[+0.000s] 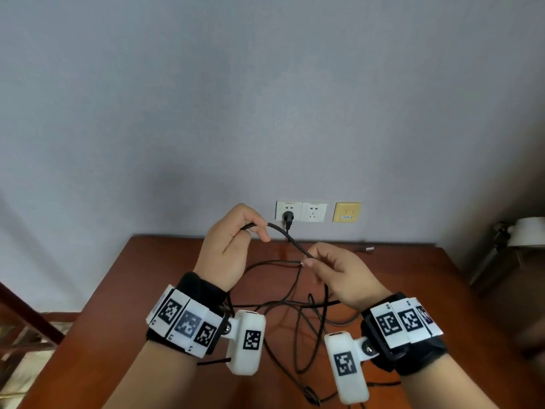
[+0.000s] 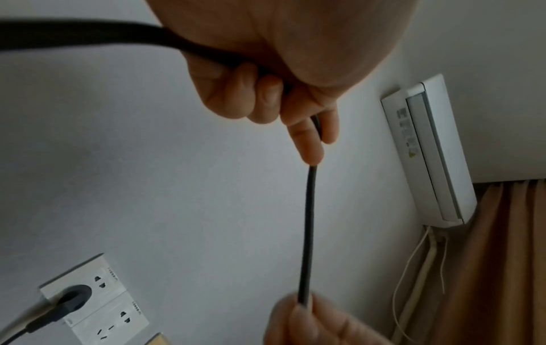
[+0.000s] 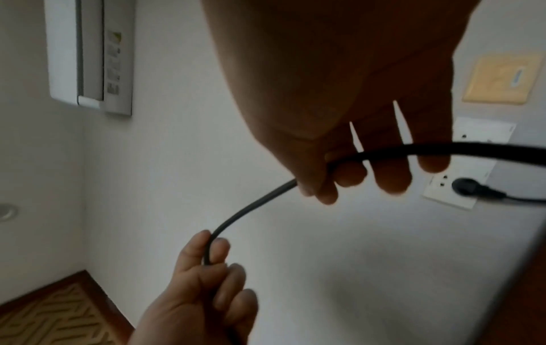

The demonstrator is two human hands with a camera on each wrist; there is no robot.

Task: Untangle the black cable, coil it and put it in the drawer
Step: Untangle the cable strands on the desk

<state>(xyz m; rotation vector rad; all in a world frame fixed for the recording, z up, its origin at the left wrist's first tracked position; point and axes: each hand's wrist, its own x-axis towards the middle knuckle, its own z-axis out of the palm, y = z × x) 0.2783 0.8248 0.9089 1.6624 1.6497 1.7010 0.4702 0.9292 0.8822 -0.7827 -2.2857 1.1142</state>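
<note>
From the head view, both hands are raised above a smooth, glossy reddish-brown wooden table [image 1: 442, 290]. The left hand [image 1: 227, 246] has its fingers curled round a thin, matt black round cable [image 1: 284, 236], thumb and forefinger pinching it where it leaves the fist. A short span of cable arcs down and right to the right hand [image 1: 339, 273], which pinches it between thumb and fingertips, the other fingers loosely bent. Below the hands the rest of the cable hangs and lies in crossing, tangled loops [image 1: 306, 329] on the tabletop. On the pale grey wall behind, a white double socket plate [image 1: 314, 212] carries a black plug [image 1: 287, 218], with a square yellow plate [image 1: 346, 211] just beside it. Both wrists wear black bands with white blocks printed in black square patterns.

The left wrist view shows the left hand [image 2: 266, 70] closed on the cable [image 2: 307, 221], whose surface looks finely braided; the strand runs straight down to the fingertips of the right hand [image 2: 310, 322]. A long white boxy wall unit [image 2: 428, 151] hangs beside a tan pleated curtain [image 2: 508, 268].

The right wrist view shows the right hand [image 3: 354, 116] in shadow, thumb and forefinger nipping the cable [image 3: 251, 205], three fingers hanging slightly bent behind it. The strand bends down to the left hand [image 3: 203, 291], gripped between its fingers.
</note>
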